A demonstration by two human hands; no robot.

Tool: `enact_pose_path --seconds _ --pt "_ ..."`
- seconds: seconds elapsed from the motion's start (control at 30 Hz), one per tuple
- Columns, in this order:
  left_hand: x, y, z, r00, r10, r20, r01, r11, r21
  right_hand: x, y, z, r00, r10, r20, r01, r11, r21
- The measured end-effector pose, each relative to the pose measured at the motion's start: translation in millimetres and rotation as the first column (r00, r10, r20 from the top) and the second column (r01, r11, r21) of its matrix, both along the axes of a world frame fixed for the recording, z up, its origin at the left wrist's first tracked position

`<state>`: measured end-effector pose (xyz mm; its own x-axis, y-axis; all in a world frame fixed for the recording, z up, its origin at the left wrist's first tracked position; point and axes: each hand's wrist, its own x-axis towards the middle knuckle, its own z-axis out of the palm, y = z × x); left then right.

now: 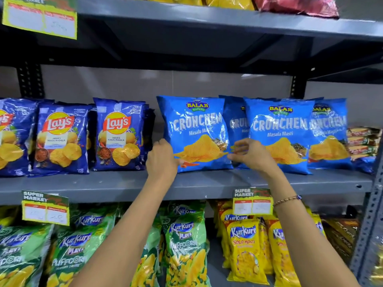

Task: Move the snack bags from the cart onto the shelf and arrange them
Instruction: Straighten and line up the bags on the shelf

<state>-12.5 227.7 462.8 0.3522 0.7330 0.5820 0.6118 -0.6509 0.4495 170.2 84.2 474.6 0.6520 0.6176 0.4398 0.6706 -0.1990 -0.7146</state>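
A light blue Crunchem snack bag point(194, 125) stands upright on the grey middle shelf point(116, 184). My left hand point(162, 160) grips its lower left edge. My right hand point(249, 155) is at its lower right edge, fingers spread and touching the bag. More Crunchem bags point(277, 129) stand to the right, partly overlapping each other. The cart is not in view.
Dark blue Lay's bags point(119, 133) fill the shelf's left part. Small brown packets point(362, 141) are stacked at the far right. Green Kurkure Puffcorn bags point(184, 245) and yellow Kurkure bags point(244, 249) fill the shelf below. Price tags point(251, 200) hang from the shelf edge.
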Motion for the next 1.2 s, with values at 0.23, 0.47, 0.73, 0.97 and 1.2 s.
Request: enact_pose_path --seconds 0.23,0.47,0.73,0.97,1.2 --pt "-2 22 -6 0.993 -0.118 -0.012 0.116 0.985 -0.128 -8 21 -22 0.999 0.028 -0.026 -0.029 0.999 -0.042" --pt "-11 32 -9 0.984 -0.17 0.059 0.177 0.969 -0.169 -9 34 -20 1.0 -0.002 0.003 0.002 1.0 0.012" --pt "-18 47 -14 0.982 -0.171 0.076 0.18 0.973 -0.144 -27 46 -24 0.999 0.045 0.029 -0.047 0.998 0.039" --pt "-17 43 -15 0.996 -0.07 0.056 0.078 0.986 -0.149 -28 47 -24 0.998 0.03 0.058 -0.03 0.999 0.014" --pt "-3 -9 -9 0.951 -0.211 0.228 0.193 0.976 0.097 -19 23 -18 0.999 0.006 0.033 -0.009 0.996 0.093"
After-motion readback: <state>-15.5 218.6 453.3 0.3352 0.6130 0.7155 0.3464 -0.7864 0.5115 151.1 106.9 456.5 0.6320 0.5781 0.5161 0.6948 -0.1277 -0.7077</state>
